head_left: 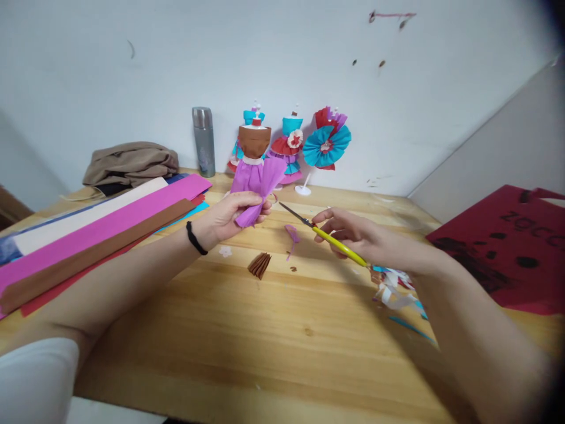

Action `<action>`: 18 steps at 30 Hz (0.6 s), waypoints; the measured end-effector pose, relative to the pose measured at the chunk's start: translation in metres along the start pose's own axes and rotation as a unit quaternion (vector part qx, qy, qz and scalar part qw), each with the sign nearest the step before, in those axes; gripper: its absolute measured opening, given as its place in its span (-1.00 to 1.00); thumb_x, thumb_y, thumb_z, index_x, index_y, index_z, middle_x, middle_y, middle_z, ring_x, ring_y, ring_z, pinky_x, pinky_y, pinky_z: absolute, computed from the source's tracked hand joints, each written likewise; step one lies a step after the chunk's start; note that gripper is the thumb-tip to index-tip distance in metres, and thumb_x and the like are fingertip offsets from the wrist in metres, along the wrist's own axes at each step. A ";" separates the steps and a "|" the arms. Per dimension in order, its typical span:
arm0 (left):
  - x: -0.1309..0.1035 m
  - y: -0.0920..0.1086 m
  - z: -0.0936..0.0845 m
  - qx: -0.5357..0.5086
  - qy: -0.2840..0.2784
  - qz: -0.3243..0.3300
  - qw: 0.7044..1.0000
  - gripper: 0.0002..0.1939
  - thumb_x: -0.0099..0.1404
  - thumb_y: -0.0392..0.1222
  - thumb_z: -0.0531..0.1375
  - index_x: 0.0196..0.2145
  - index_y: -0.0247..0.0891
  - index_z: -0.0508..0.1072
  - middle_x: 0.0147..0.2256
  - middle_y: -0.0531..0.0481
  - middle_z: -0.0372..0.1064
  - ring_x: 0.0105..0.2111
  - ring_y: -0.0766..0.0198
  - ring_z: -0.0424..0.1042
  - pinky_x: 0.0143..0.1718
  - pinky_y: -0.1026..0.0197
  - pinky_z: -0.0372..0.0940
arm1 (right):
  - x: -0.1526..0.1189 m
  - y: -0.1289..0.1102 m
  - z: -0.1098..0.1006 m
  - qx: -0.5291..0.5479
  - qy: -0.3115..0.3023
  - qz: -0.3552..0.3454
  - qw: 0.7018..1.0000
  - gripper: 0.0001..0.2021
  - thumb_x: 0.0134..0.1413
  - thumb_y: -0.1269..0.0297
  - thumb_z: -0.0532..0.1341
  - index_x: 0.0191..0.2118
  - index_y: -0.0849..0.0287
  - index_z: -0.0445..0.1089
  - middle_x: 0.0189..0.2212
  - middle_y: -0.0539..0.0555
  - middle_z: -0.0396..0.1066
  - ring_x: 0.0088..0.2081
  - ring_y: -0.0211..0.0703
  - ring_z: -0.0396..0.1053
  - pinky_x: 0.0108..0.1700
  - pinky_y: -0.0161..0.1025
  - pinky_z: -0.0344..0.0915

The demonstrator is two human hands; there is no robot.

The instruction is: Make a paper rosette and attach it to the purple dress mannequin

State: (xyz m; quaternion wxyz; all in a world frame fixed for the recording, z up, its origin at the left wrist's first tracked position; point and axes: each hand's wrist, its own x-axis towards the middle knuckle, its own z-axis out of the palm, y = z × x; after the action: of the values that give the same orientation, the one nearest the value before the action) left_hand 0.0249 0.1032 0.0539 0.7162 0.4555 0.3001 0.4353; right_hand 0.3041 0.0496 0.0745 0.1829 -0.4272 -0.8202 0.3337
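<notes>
Pinched at its middle in my left hand [241, 212] is a purple piece of crepe paper [272, 175], gathered so that both ends fan out like a bow. My right hand [353, 232] holds a pair of scissors with yellow handles [339, 244]; their dark blades point left toward the purple paper, apart from it. On the wood below lie a pleated brown paper piece [260, 265], a purple paper scrap [292, 233] and a small white flower cutout [225, 251]. Behind my left hand stands a small dress form [255, 141] in a brown top and purple skirt.
More decorated dress forms [326, 146] stand along the wall beside a grey thermos [203, 141]. Long coloured paper sheets [110, 218] and a brown cloth [131, 163] lie at left. Paper scraps [395, 288] and a red bag [503, 247] are at right.
</notes>
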 end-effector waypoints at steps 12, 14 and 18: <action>0.000 -0.009 0.002 -0.010 -0.006 0.014 1.000 -0.94 0.09 -0.33 0.26 -0.44 -0.36 0.55 -0.41 -0.03 0.47 -0.38 0.38 0.43 -0.39 0.35 0.30 | 0.010 -0.011 0.021 -0.031 0.050 -0.025 0.998 -0.58 -0.07 0.09 0.36 -0.12 0.12 0.27 -0.28 0.02 0.34 -0.32 -0.15 0.29 -0.30 -0.19 0.31; -0.001 -0.011 0.004 0.010 -0.003 0.017 1.000 -0.96 0.08 -0.32 0.27 -0.44 -0.35 0.53 -0.41 -0.03 0.48 -0.37 0.37 0.45 -0.37 0.35 0.30 | 0.013 -0.011 0.029 -0.040 0.079 -0.010 0.996 -0.65 -0.02 0.09 0.33 -0.17 0.10 0.24 -0.38 -0.05 0.28 -0.40 -0.20 0.22 -0.39 -0.24 0.21; -0.004 -0.016 0.005 0.099 -0.010 0.051 0.994 -0.95 0.11 -0.31 0.27 -0.48 -0.33 0.48 -0.42 -0.04 0.48 -0.40 0.35 0.45 -0.31 0.29 0.33 | 0.019 -0.016 0.045 -0.032 0.091 0.013 0.995 -0.67 0.00 0.05 0.30 -0.24 0.09 0.21 -0.46 -0.09 0.22 -0.45 -0.22 0.15 -0.42 -0.25 0.13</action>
State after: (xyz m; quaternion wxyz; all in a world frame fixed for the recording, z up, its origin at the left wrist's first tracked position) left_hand 0.0327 0.0944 0.0412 0.6474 0.5431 0.3106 0.4352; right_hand 0.2574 0.0412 0.0537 0.2388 -0.4716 -0.8049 0.2697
